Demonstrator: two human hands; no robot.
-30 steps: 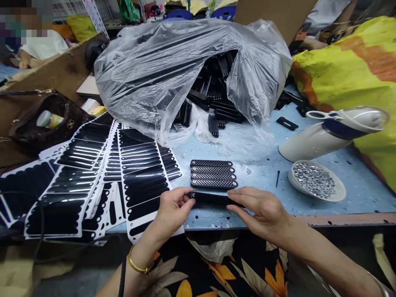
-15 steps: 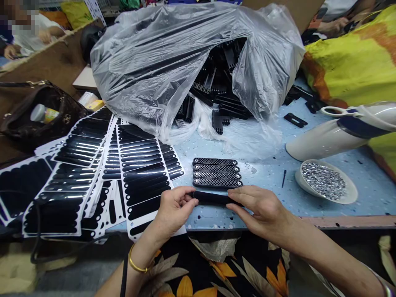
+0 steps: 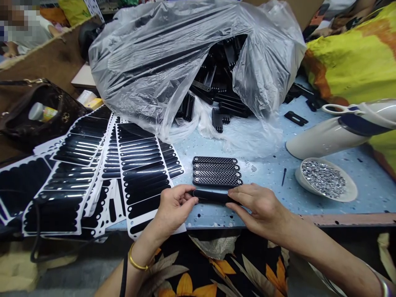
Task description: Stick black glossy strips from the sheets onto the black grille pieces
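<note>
Between my two hands is a long black plastic strip (image 3: 213,196), held level just above the table's front part. My left hand (image 3: 177,207) pinches its left end with thumb and fingers. The fingers and thumb of my right hand (image 3: 255,203) close round its right end, hiding that tip. Right behind it lies a row of several black pieces (image 3: 217,171) with a crosshatched surface and a small silver dot at their ends. To the left, sheets of black stickers (image 3: 144,169) on white backing overlap, the closest one reaching under my left wrist.
A big clear plastic bag (image 3: 148,62) of black parts fills the back. At right stand a white bowl (image 3: 351,192) of small metal pieces and a tilted pale container (image 3: 321,140) with scissors (image 3: 335,109). A brown handbag (image 3: 18,132) sits left. Other people work beyond.
My hands keep the same grip on the black strip, almost still. The whole view has shifted very slightly.
</note>
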